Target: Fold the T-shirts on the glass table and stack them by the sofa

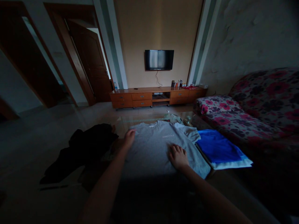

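Note:
A grey short-sleeved T-shirt (151, 149) lies spread front up on a low table, its collar toward the far side and small lettering on the chest. At the shirt's left sleeve, my left hand (130, 137) has its fingers curled on the cloth edge; the fingertips are slightly blurred. My right hand (178, 156) rests palm down on the right half of the shirt, fingers apart. Beside the shirt's right edge are folded blue and white clothes (218, 147). Dark clothing (86, 146) lies heaped to the left.
A floral sofa (247, 121) stands along the right side. Beyond the table is a low wooden cabinet (142, 98) with bottles on top, under a wall-mounted television (159, 60). A small glass object (187, 119) and some crumpled cloth (174, 118) sit past the shirt's collar.

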Demonstrator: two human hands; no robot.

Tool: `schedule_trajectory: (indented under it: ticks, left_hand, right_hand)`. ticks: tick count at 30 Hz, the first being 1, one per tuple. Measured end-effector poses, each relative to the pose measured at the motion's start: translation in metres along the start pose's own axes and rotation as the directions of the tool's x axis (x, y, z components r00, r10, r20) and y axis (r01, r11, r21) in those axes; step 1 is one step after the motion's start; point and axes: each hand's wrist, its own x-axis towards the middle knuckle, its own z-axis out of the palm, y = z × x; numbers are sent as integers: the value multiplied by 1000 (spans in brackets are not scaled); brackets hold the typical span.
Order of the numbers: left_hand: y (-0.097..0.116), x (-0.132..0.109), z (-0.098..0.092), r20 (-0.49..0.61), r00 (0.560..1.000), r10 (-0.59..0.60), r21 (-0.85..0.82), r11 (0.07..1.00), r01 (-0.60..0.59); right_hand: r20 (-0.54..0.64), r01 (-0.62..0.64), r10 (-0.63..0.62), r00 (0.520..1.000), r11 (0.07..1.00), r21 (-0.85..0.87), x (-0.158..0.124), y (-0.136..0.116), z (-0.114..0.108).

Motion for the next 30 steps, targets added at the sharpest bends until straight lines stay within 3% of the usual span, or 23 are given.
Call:
schedule_trajectory:
  ticks: [4,8,10,15,22,25,27,30]
  left_hand:
    - [-16,-25,6,37,997,71,120,990,-75]
    - [-32,-47,11,254,966,44,386,911,-142]
    - [-37,-48,10,319,947,28,415,895,-166]
    - [-47,-45,2,279,948,154,438,858,-269]
    - [-63,-57,-9,337,930,146,464,834,-300]
    - [-63,-58,-11,323,936,139,455,845,-282]
    - [-62,-59,-12,317,940,123,460,847,-266]
    - [-60,-61,-11,317,941,115,477,839,-263]
  right_hand:
    - [0,-1,1,1000,1000,-4,0,0,2]
    - [-14,2,-2,1000,1000,-2,0,1,5]
    - [-18,5,-5,1000,1000,0,1,1,5]
    - [-19,13,-13,1000,1000,0,-1,1,4]
    - [67,27,-33,997,995,101,13,9,2]
    - [-17,-121,128,992,968,221,33,33,-19]
    - [-137,-284,325,936,925,252,46,57,-36]
    - [-222,-543,608,763,787,292,59,97,-50]
